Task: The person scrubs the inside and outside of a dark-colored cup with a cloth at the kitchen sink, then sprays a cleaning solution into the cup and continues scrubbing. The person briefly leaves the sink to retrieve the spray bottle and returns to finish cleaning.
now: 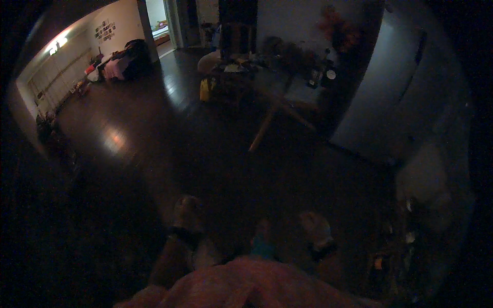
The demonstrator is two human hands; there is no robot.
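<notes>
The room is very dark. My left hand [187, 208] hangs low in front of me at the bottom, left of centre, with a dark band at the wrist. To the right of my body's middle, my right hand [316, 227] is also held low, with a dark band at its wrist. Whether either hand holds anything is too dark to tell. Between them, a foot in a teal slipper [263, 246] seems to show on the floor, just past my pinkish top [246, 277].
A glass-topped table [304, 88] with angled wooden legs stands ahead, things on it. Near it are a yellow bag [206, 89] and a chair [237, 38]. A pale door [377, 84] is at right. Far left, a cloth-covered heap [119, 63] lies near a lit wall.
</notes>
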